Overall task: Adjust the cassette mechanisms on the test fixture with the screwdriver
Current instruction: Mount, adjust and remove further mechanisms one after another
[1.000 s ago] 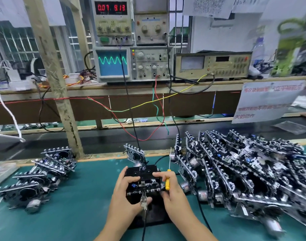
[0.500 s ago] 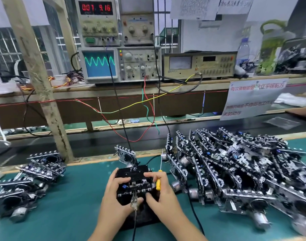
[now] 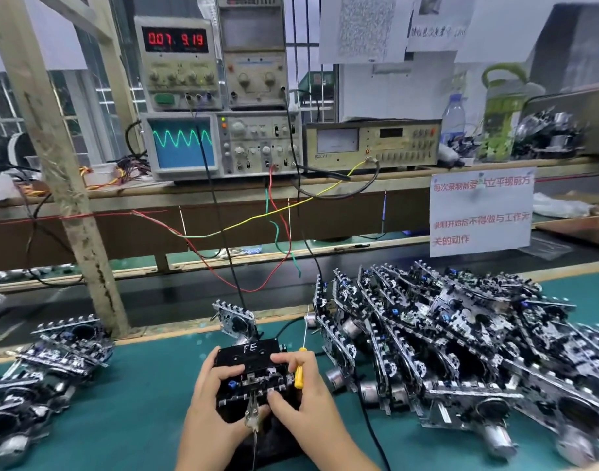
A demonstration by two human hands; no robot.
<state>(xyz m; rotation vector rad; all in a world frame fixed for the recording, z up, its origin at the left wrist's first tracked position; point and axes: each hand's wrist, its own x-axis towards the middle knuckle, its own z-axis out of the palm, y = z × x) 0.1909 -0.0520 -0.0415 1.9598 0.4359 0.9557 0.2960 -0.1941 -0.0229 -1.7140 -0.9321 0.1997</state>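
A black cassette mechanism [image 3: 254,379] with a cassette marked "FE" sits on the dark test fixture [image 3: 267,436] on the green mat, low in the middle of the view. My left hand [image 3: 213,402] grips its left side, thumb on its front edge. My right hand [image 3: 305,399] holds its right side, with the yellow-handled screwdriver [image 3: 300,372] tucked between the fingers, blade pointing up and away. A metal clip [image 3: 252,414] with a wire hangs at the mechanism's front.
A large heap of cassette mechanisms [image 3: 461,351] fills the right of the mat; a smaller heap [image 3: 46,368] lies at left. One mechanism [image 3: 235,319] stands behind the fixture. An oscilloscope [image 3: 220,144], a power supply [image 3: 177,62] and a meter [image 3: 373,142] sit on the shelf, wires hanging down. A wooden post [image 3: 63,185] stands at left.
The head view has shifted slightly; both hands keep their hold on the mechanism. The supply's readout has risen from 9.13 to 9.19.
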